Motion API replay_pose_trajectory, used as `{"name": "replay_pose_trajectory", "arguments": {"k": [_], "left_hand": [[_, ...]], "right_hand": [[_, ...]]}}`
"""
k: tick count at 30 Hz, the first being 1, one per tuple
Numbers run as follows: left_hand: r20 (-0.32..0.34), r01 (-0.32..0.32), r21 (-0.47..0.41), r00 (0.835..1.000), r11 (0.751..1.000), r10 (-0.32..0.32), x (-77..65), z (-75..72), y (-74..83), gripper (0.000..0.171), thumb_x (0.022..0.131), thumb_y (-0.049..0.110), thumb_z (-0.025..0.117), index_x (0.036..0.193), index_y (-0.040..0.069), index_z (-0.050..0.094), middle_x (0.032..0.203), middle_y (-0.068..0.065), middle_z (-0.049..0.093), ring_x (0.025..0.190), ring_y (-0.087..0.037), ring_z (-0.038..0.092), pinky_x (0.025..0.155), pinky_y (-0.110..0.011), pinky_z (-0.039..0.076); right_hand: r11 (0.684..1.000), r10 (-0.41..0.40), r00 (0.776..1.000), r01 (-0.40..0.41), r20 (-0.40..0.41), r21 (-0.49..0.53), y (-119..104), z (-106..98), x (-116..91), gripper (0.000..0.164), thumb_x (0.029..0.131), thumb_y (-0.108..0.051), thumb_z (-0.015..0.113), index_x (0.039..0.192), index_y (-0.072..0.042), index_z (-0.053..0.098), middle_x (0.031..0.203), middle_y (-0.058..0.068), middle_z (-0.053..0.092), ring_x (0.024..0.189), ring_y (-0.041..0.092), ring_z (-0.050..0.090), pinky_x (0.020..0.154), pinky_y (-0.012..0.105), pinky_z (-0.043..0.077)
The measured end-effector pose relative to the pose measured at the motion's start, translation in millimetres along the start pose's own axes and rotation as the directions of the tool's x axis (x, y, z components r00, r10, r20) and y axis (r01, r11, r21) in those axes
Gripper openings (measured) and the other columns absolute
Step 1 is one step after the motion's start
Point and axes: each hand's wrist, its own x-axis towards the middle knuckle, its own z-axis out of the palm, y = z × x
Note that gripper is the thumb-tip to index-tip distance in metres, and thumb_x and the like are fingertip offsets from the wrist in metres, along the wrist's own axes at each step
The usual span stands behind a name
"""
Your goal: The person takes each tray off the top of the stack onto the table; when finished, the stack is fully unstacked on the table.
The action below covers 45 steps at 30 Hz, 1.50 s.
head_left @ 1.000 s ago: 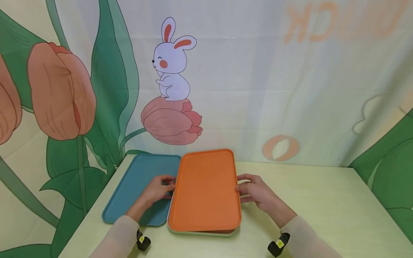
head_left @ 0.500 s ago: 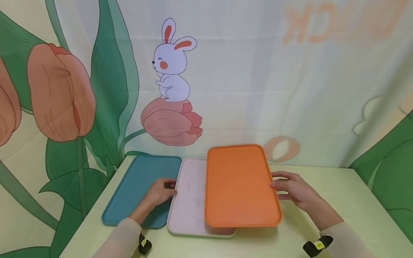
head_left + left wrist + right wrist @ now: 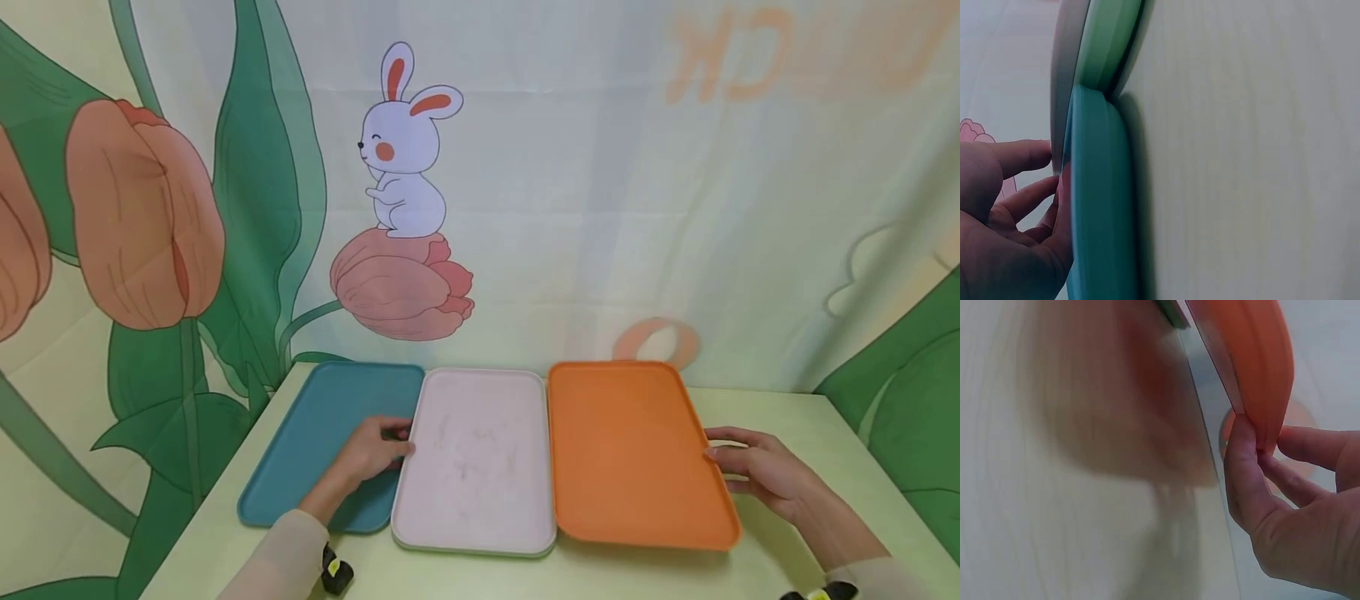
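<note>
In the head view, my right hand (image 3: pixel 776 473) pinches the right rim of an orange tray (image 3: pixel 637 454). The right wrist view has the thumb on one side of the orange tray (image 3: pixel 1257 356) and fingers on the other; a gap and blurred shadow separate it from the table. My left hand (image 3: pixel 372 452) is at the left edge of a pale pink tray (image 3: pixel 476 462), its thumb touching the rim and its other fingers loosely bent. Beneath the pink tray shows a green tray (image 3: pixel 1107 47). A blue tray (image 3: pixel 322 454) lies under the left hand.
All the trays are on or above a pale wood-grain table (image 3: pixel 817 425). Behind it hangs a printed cloth (image 3: pixel 570 192) with tulips and a rabbit. The trays' far edges lie close to this cloth.
The orange tray has moved right, off the pink tray, carried by my right hand. My left hand has let go of it and stays near the same spot, beside the uncovered pink tray.
</note>
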Motion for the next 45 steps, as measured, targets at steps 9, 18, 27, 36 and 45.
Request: {"name": "replay_pose_trajectory", "arguments": {"k": [9,18,27,36,45], "left_hand": [[0.002,0.011,-0.008,1.0,1.0,-0.011,-1.8,1.2,1.3,0.047,0.097,0.006,0.074,0.142,-0.003,0.065,0.116,-0.013,0.066,0.1,-0.023,0.068,0.081,-0.04,0.063],[0.015,-0.008,-0.026,1.0,1.0,0.009,-3.2,2.0,-0.1,0.047,0.097,0.005,0.074,0.142,-0.003,0.064,0.115,-0.013,0.065,0.098,-0.022,0.068,0.079,-0.041,0.063],[0.01,-0.011,-0.03,1.0,0.999,0.011,-3.5,1.3,-1.6,0.047,0.098,0.004,0.073,0.143,-0.003,0.063,0.114,-0.013,0.065,0.097,-0.022,0.068,0.079,-0.041,0.063],[0.009,-0.016,-0.039,1.0,0.999,0.016,-3.0,2.9,-2.2,0.046,0.097,0.003,0.073,0.142,-0.005,0.063,0.11,-0.012,0.063,0.094,-0.021,0.066,0.077,-0.041,0.063],[0.01,-0.013,-0.035,1.0,0.999,0.014,-1.3,0.4,-0.5,0.047,0.097,0.003,0.072,0.142,-0.006,0.062,0.11,-0.013,0.063,0.094,-0.022,0.066,0.078,-0.04,0.062]], "right_hand": [[0.999,0.04,0.999,-0.04,-0.017,0.022,19.2,-11.5,3.8,0.033,0.106,-0.009,0.064,0.138,-0.002,0.061,0.107,0.002,0.077,0.095,0.02,0.076,0.082,0.04,0.064],[0.996,0.036,0.997,-0.042,-0.068,-0.078,18.9,-3.6,7.7,0.051,0.105,-0.011,0.066,0.147,0.011,0.048,0.105,0.003,0.077,0.093,0.02,0.075,0.08,0.04,0.064],[0.945,-0.008,0.993,-0.032,-0.121,-0.327,21.3,5.5,14.5,0.049,0.105,-0.006,0.062,0.141,0.022,0.046,0.105,0.007,0.073,0.091,0.02,0.072,0.078,0.041,0.064],[0.729,-0.117,0.983,-0.009,-0.138,-0.684,13.3,18.3,17.7,0.039,0.103,-0.016,0.067,0.125,0.017,0.065,0.102,0.014,0.073,0.084,0.02,0.065,0.067,0.034,0.057],[0.531,-0.347,0.938,0.178,-0.021,-0.828,-17.7,74.2,26.0,0.04,0.101,-0.019,0.072,0.125,0.012,0.066,0.103,0.014,0.071,0.093,0.029,0.067,0.075,0.043,0.057]]}}
